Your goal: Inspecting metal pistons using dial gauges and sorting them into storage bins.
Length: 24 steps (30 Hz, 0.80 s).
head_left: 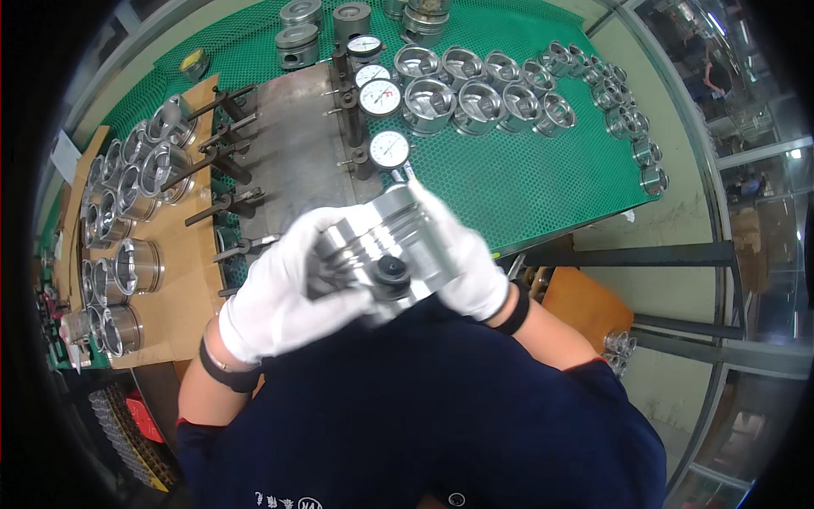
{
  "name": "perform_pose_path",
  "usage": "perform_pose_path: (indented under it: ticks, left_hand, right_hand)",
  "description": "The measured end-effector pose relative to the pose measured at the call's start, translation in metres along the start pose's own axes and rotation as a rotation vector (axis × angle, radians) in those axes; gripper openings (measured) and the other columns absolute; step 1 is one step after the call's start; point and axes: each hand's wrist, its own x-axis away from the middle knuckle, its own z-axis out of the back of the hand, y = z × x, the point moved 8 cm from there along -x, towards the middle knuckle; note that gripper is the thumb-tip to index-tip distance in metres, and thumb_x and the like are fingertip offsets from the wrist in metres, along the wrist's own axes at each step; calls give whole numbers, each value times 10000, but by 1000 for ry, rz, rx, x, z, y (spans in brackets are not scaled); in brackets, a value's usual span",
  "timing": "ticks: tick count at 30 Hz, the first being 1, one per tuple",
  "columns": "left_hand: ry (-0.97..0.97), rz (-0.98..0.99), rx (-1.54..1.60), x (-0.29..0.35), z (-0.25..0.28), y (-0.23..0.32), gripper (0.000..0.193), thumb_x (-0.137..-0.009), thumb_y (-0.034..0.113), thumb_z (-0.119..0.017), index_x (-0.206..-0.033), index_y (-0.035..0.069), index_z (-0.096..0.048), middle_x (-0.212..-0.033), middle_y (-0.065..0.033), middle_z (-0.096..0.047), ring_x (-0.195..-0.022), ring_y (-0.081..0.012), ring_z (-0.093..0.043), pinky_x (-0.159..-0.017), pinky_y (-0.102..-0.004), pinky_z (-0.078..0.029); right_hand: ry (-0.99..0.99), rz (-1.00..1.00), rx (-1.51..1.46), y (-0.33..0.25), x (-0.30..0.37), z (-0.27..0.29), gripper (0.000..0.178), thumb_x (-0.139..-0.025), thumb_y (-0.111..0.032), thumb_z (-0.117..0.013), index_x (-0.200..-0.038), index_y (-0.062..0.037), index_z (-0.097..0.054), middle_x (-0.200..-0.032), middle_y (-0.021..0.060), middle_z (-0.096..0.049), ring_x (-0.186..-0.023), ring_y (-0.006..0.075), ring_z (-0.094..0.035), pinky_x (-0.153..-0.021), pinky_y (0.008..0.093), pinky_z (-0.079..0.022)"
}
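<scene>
In front of my chest I hold a shiny metal piston (412, 243) between both white-gloved hands. It is tilted, with ring grooves on its upper side and a dark round bore facing me. My left hand (284, 288) wraps its left side, fingers curled over the top and thumb below. Along its right side my right hand (465, 267) grips it. Motion blurs the left part of the metal, so I cannot tell whether a second piston is there. Just beyond my hands stands a dial gauge (389, 150) at the corner of a steel plate (297, 127).
More dial gauges (379, 98) and clamp-like metal fixtures (227, 161) line the plate's edges. Several pistons (479, 106) stand on the green mesh mat (500, 182); others (140, 263) stand on cardboard (182, 293) at left. A metal frame (627, 254) stands at right.
</scene>
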Motion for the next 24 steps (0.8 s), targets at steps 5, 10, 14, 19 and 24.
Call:
perform_pose_path:
  ticks: [5, 10, 14, 19, 24]
  left_hand:
    - [-94, -954, -319, 30, -25, 118, 430, -690, 138, -725, -1070, -51, -658, -1111, -145, -661, -894, -291, -702, -698, -358, -573]
    - [-1422, -935, -228, 58, -54, 130, 641, -916, 246, -562, -1450, -12, -320, -1257, -225, -561, -1108, -322, -593, -910, -397, -501]
    - [-959, -948, -256, 50, -58, 143, 372, -897, 195, -585, -1178, 7, -432, -1102, -178, -592, -948, -309, -615, -747, -356, -500]
    - [-432, -929, -281, 61, -52, 149, 115, -873, 132, -615, -839, 30, -573, -909, -120, -632, -748, -294, -643, -544, -305, -498]
    - [361, -468, -482, 43, -25, 90, 139, -819, 68, -604, -921, 30, -689, -952, -144, -725, -772, -280, -696, -689, -356, -540]
  right_hand:
    - [346, -867, -827, 80, 66, 65, 549, -942, -217, -540, -1411, 34, -401, -1109, 149, -655, -592, 181, -648, -511, 234, -532]
    - [354, -1080, -460, 167, 112, 144, 279, -964, -173, -494, -1094, 51, -598, -846, 164, -669, -572, 223, -643, -506, 338, -543]
    - [555, -1327, -498, 296, 172, 194, 266, -973, -159, -434, -1114, 26, -563, -806, 172, -671, -559, 250, -655, -432, 332, -538]
    - [823, -1399, -707, 399, 205, 218, 248, -990, -152, -414, -1121, -66, -605, -911, 102, -689, -679, 221, -664, -562, 316, -568]
    - [912, -1514, -724, 460, 237, 226, 235, -997, -209, -448, -1043, -73, -633, -907, 85, -679, -765, 206, -665, -607, 297, -567]
